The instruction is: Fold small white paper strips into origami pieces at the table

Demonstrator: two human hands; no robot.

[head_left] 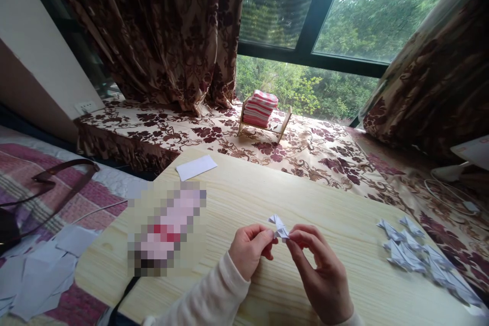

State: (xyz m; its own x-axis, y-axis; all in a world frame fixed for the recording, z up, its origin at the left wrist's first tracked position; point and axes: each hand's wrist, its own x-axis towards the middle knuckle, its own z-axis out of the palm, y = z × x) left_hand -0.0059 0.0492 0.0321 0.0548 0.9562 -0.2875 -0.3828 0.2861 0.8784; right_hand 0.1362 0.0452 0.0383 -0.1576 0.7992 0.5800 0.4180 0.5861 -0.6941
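Between my two hands, above the wooden table, is a small folded white paper piece. My left hand pinches its left side between thumb and curled fingers. From the right, the thumb and forefinger of my right hand grip its lower right corner. One pointed end of the paper sticks up toward the far side. A pile of folded paper pieces of like shape lies to the right of my right hand. Toward the table's far left edge rests a flat white paper strip.
A blurred-out pink object with a black strap lies on the table's left. Loose white paper sheets are on the bed at left. A small rack with red-striped cloths stands on the flowered window seat. A white cable lies at right.
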